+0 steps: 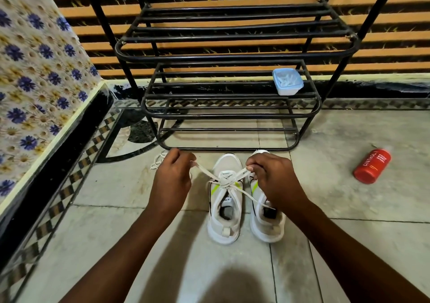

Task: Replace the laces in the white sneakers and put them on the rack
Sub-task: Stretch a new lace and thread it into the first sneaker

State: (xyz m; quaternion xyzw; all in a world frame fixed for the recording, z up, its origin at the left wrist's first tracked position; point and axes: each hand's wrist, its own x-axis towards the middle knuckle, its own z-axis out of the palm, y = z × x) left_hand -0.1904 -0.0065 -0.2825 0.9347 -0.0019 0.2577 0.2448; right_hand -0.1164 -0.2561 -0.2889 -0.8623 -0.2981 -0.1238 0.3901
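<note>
Pale floor tiles with a dark patterned border run up to a striped wall, and a black metal rack stands against that wall. Two white sneakers sit side by side on the floor just in front of the rack's lowest tier, toes toward it.

Over the left sneaker, a white lace is crossed into a knot at the top eyelets. The left hand hovers to the left of that shoe, fingers curled, pinching one lace end that stretches up and outward from the knot. The right hand sits above the right sneaker, covering its front, and pinches the other lace end between thumb and fingertips. A further strand trails from the knot across toward the right shoe's opening.

Behind the left hand, a loose lace lies bunched on the floor. A small lidded plastic box rests on the right part of the rack's middle tier. Well off to the right, a red bottle lies on its side on the tiles.
</note>
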